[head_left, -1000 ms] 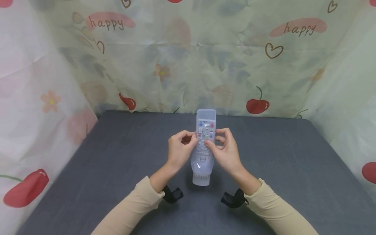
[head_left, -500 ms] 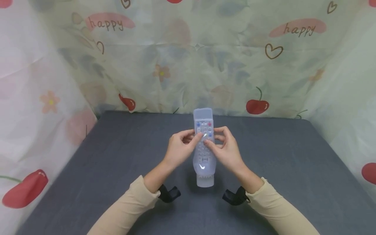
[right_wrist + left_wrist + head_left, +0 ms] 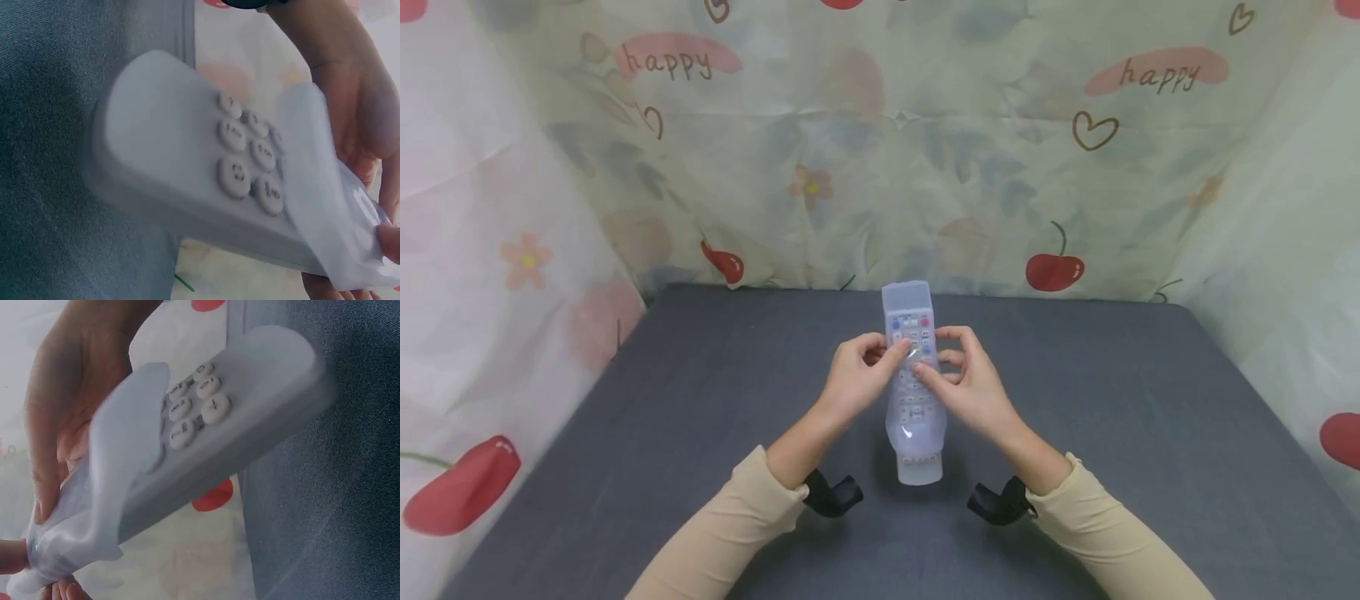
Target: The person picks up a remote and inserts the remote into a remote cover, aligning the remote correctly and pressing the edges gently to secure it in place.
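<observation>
A light grey remote control (image 3: 919,473) sits inside a translucent, flexible cover (image 3: 917,435), held up lengthwise above the table. Its near end, with several round white buttons, sticks out of the cover. In both wrist views the cover's loose edge (image 3: 128,419) (image 3: 306,150) flares up off the button face. My left hand (image 3: 854,377) pinches the left side, thumb on the front and fingers at the edge. From the right, my right hand (image 3: 976,387) grips the same part, thumb on the buttons. The backs of the fingers' grip are hidden behind the remote.
A dark grey table (image 3: 737,375) lies beneath the hands. Printed cloth curtains (image 3: 910,183) with cherries and hearts stand behind it and on both sides. Black straps with camera mounts (image 3: 835,495) hang at both wrists.
My left thumb has moved from the edge onto the front of the covered remote. The remote's far end has swung a little left, and the whole piece has dipped slightly toward me.
</observation>
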A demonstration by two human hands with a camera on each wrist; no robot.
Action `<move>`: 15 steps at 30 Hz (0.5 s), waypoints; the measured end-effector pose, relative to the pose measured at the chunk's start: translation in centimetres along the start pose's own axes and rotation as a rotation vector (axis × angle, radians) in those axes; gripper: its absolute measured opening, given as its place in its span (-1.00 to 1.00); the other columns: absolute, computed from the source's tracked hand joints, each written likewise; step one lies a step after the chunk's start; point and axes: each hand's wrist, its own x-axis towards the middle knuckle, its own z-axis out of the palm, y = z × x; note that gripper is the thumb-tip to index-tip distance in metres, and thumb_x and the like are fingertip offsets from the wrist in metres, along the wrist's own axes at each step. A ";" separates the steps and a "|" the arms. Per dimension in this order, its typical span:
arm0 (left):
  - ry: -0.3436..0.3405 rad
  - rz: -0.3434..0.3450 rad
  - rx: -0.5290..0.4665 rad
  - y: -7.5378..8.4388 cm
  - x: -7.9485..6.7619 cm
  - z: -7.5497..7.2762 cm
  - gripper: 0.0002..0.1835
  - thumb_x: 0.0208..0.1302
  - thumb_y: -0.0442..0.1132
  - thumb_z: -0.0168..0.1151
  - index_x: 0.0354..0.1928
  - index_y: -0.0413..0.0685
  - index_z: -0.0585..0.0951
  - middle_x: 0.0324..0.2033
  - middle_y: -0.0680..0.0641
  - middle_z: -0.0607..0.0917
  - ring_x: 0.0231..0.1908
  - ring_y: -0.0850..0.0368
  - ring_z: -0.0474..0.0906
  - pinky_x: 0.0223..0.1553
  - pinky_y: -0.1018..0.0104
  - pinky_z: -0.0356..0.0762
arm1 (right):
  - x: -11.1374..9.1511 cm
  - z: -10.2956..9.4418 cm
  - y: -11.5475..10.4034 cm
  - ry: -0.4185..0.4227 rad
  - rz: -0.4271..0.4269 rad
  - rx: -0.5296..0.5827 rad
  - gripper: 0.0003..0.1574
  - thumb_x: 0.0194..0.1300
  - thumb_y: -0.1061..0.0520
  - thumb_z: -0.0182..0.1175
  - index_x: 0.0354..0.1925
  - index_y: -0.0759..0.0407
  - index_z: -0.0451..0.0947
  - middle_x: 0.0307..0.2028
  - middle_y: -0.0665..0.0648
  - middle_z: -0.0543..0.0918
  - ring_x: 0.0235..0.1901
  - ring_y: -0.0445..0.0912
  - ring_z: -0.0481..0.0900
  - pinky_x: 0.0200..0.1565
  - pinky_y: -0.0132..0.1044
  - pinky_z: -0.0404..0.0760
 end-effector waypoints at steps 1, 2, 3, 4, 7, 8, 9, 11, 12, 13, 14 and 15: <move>0.009 0.002 -0.003 0.0 0.0 0.0 -0.72 0.27 -0.13 0.19 -0.28 -0.27 0.63 -0.43 -0.19 0.62 -0.46 0.15 0.48 -0.45 0.40 0.41 | 0.0 0.0 0.0 -0.009 0.006 -0.012 -0.36 0.27 0.19 0.19 0.19 0.26 0.11 -0.09 0.42 0.60 -0.21 0.16 0.69 -0.17 -0.06 0.65; 0.013 0.007 -0.004 -0.1 0.0 0.0 -0.72 0.27 -0.14 0.18 -0.27 -0.28 0.63 -0.41 -0.20 0.63 -0.43 0.14 0.51 -0.43 0.38 0.44 | 0.0 0.0 0.0 -0.014 0.010 -0.027 -0.34 0.27 0.17 0.19 0.21 0.25 0.10 -0.10 0.40 0.61 -0.20 0.15 0.69 -0.15 -0.05 0.64; 0.016 0.010 -0.003 -0.1 0.0 0.0 -0.72 0.28 -0.14 0.18 -0.26 -0.27 0.63 -0.39 -0.20 0.64 -0.40 0.11 0.54 -0.40 0.36 0.48 | 0.0 0.0 0.0 -0.018 0.011 -0.045 -0.33 0.26 0.16 0.20 0.21 0.24 0.10 -0.11 0.39 0.62 -0.18 0.13 0.69 -0.13 -0.05 0.64; 0.015 0.011 -0.003 -0.1 0.0 0.0 -0.72 0.28 -0.14 0.18 -0.24 -0.27 0.62 -0.37 -0.21 0.65 -0.37 0.08 0.57 -0.37 0.34 0.51 | 0.0 0.0 0.1 -0.022 0.014 -0.062 -0.32 0.26 0.14 0.20 0.22 0.22 0.11 -0.11 0.37 0.63 -0.17 0.12 0.68 -0.11 -0.04 0.63; -0.001 0.018 0.007 -0.1 -0.1 0.0 -0.72 0.29 -0.13 0.17 -0.20 -0.24 0.62 -0.30 -0.20 0.66 -0.28 0.02 0.60 -0.30 0.29 0.55 | 0.0 -0.3 0.3 -0.047 0.001 -0.117 -0.34 0.26 0.11 0.21 0.22 0.19 0.14 -0.13 0.31 0.67 -0.11 0.08 0.65 -0.06 -0.05 0.61; -0.010 0.021 0.006 -0.1 -0.2 0.0 -0.72 0.29 -0.13 0.16 -0.19 -0.24 0.62 -0.30 -0.20 0.66 -0.27 0.01 0.60 -0.29 0.28 0.55 | 0.0 -0.5 0.3 -0.056 -0.008 -0.130 -0.36 0.27 0.11 0.20 0.21 0.19 0.16 -0.13 0.29 0.67 -0.09 0.07 0.64 -0.05 -0.05 0.61; -0.015 0.026 0.006 -0.1 -0.2 0.0 -0.72 0.29 -0.12 0.16 -0.19 -0.23 0.62 -0.30 -0.20 0.66 -0.28 0.02 0.59 -0.30 0.29 0.54 | 0.0 -0.6 0.3 -0.059 -0.019 -0.138 -0.38 0.28 0.11 0.18 0.21 0.19 0.18 -0.13 0.29 0.67 -0.07 0.07 0.63 -0.04 -0.05 0.61; -0.028 0.037 0.006 -0.2 -0.2 0.0 -0.73 0.30 -0.12 0.16 -0.18 -0.21 0.62 -0.32 -0.19 0.67 -0.32 0.06 0.58 -0.34 0.33 0.51 | 0.0 -1.1 0.2 -0.045 -0.055 -0.152 -0.46 0.33 0.12 0.13 0.20 0.22 0.25 -0.10 0.30 0.66 -0.05 0.10 0.61 -0.05 -0.05 0.61; -0.033 0.043 0.004 -0.2 -0.2 0.0 -0.73 0.30 -0.12 0.16 -0.18 -0.21 0.62 -0.33 -0.19 0.67 -0.35 0.08 0.57 -0.36 0.34 0.49 | 0.1 -1.2 0.1 -0.032 -0.070 -0.151 -0.50 0.35 0.13 0.09 0.19 0.24 0.29 -0.07 0.31 0.64 -0.05 0.11 0.61 -0.05 -0.04 0.61; -0.037 0.046 0.003 -0.3 -0.2 0.0 -0.73 0.30 -0.12 0.16 -0.19 -0.20 0.63 -0.34 -0.18 0.68 -0.37 0.11 0.56 -0.37 0.36 0.48 | 0.1 -1.4 0.0 -0.015 -0.081 -0.157 -0.54 0.37 0.14 0.07 0.18 0.26 0.33 -0.06 0.31 0.63 -0.06 0.11 0.61 -0.05 -0.05 0.61; -0.040 0.045 0.002 -0.3 -0.2 0.0 -0.73 0.30 -0.12 0.16 -0.18 -0.19 0.63 -0.34 -0.17 0.68 -0.37 0.12 0.56 -0.37 0.37 0.48 | 0.2 -1.6 -0.1 0.008 -0.093 -0.166 -0.57 0.38 0.15 0.04 0.16 0.29 0.37 -0.06 0.32 0.63 -0.07 0.12 0.62 -0.05 -0.06 0.61; -0.040 0.047 0.004 -0.3 -0.2 0.0 -0.73 0.30 -0.11 0.16 -0.18 -0.18 0.64 -0.34 -0.16 0.69 -0.37 0.14 0.57 -0.36 0.37 0.49 | 0.3 -1.7 -0.2 0.030 -0.105 -0.179 -0.60 0.39 0.16 0.02 0.13 0.31 0.41 -0.06 0.33 0.63 -0.09 0.11 0.63 -0.07 -0.07 0.62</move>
